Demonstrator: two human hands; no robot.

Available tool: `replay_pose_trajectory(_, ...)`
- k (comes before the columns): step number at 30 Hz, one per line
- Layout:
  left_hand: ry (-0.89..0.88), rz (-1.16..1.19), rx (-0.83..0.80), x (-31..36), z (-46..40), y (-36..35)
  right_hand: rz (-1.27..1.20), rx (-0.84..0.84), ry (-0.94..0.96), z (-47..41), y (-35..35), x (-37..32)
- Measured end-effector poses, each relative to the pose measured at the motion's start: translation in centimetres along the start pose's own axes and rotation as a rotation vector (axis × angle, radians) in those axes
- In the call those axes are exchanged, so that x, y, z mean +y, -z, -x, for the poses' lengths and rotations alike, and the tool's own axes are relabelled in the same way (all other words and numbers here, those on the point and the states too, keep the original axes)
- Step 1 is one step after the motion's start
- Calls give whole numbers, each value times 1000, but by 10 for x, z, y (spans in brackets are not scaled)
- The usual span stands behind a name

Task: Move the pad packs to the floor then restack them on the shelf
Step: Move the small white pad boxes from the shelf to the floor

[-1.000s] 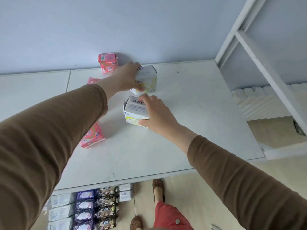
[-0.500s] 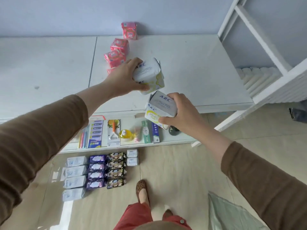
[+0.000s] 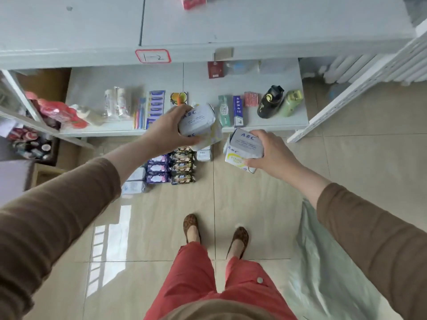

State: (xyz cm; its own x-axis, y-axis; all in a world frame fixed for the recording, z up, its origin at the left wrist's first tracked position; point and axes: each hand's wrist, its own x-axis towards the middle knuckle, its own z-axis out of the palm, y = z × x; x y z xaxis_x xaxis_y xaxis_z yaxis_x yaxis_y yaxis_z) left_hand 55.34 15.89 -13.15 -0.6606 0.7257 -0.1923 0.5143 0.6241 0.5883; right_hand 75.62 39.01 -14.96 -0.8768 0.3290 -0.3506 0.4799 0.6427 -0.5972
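Note:
My left hand (image 3: 169, 132) grips a white ABC pad pack (image 3: 199, 124) and holds it in the air in front of the lower shelf. Just to the right, my right hand (image 3: 273, 154) is closed on a second white ABC pad pack (image 3: 243, 148), also off the ground. Below them on the floor lie rows of pad packs (image 3: 169, 168), white, purple and dark ones side by side. A pink pack (image 3: 193, 1) stays on the white top shelf (image 3: 277, 21) at the upper edge.
The lower shelf (image 3: 97, 79) carries toothbrushes, toothpaste boxes (image 3: 231, 110), a black bottle (image 3: 270, 101) and a green bottle (image 3: 291, 103). A white rack frame (image 3: 360, 88) slants at the right. A pale plastic bag (image 3: 323, 262) lies on the tiles by my feet (image 3: 191, 227).
Both hands lifted their ABC packs off the top shelf and brought them down and forward past its edge. My view tilted down to the floor.

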Motion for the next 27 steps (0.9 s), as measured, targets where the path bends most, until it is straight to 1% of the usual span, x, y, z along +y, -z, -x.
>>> replay_pose_trajectory(5,82,-8,-131,-68,26,-44,26,-34,-108,-9,-71,8)
replay_pose_trajectory(10,90,-46,-265,-149,35,-99,47,-20,-205,-41,-153,27)
replay_pose_trajectory(13,104,-60,-336,-197,33,-146,85,-12,-233,-69,-204,50)
replay_pose_trajectory(16,70,-72,-401,-240,30,-204,99,10,-238,-105,-255,80)
replay_pose_trajectory(21,75,-88,-405,-301,17,-313,180,-18,-129,-177,-346,140)
replay_pose_trajectory(27,106,-121,-361,-362,-10,-430,208,-93,-43,-263,-448,214)
